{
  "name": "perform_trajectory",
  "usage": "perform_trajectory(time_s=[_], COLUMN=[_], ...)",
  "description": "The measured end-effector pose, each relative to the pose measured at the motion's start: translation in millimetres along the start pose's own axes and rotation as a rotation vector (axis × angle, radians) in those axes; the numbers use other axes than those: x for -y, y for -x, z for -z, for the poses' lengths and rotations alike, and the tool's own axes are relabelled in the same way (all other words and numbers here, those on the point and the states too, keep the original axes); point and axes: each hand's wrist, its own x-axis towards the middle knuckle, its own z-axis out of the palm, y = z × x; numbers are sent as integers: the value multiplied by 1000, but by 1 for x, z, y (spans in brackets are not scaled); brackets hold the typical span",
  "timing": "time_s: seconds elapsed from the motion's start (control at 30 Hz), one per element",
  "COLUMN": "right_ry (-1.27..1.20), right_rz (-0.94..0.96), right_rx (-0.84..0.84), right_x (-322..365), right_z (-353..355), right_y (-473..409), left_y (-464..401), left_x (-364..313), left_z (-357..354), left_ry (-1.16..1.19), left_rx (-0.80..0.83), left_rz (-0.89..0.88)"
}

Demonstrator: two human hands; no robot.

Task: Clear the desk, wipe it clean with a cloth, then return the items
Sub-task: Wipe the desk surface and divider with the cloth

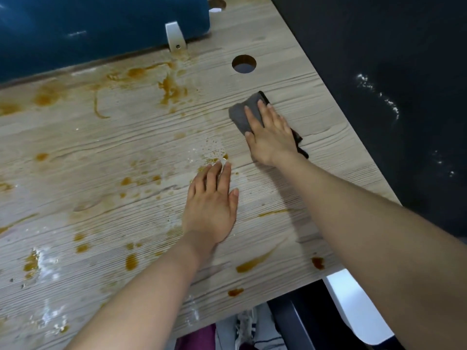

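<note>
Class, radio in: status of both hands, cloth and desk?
Right hand flat on grey cloth. Left hand flat on pale wooden desk. Orange-brown stains remain.

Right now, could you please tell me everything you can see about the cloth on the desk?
The cloth is grey, soft-looking and folded into a flat pad, with a darker edge trailing out beyond the wrist. It lies flat on the wooden desk, near the right edge, below a round hole. The right hand presses on it with straight fingers, covering much of it.

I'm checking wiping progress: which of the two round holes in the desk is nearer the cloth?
The fully visible hole, just beyond the grey cloth under the right hand; the other sits at the frame's top edge.
</note>
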Motion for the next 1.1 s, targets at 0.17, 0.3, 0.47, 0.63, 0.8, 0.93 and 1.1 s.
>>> perform_trajectory(time_s=[0.17,0.3,0.47,0.63,0.8,0.93,1.1], right_ry=[-47,-56,-60,-36,-57,-70,-75], right_rz=[86,88,18,-175,-223,-77,-44], right_rx=[-8,20,45,46,-6,-25,17], right_x=[9,-3,-38,-81,-64,-29,-44], right_z=[-23,-37,-36,-18,-25,-44,-39], right_y=[81,159,182,131,138,186,180], left_y=[-2,6,18,20,20,20,20], left_x=[2,-8,-37,-37,-38,-38,-37], left_z=[1,8,-2,-20,-19,-17,-17], left_ry=[21,16,58,62,52,59,52], left_rx=[-8,-40,-133,-159,-148,-130,-100], left_rz=[-13,2,-79,-62,-68,-70,-72])
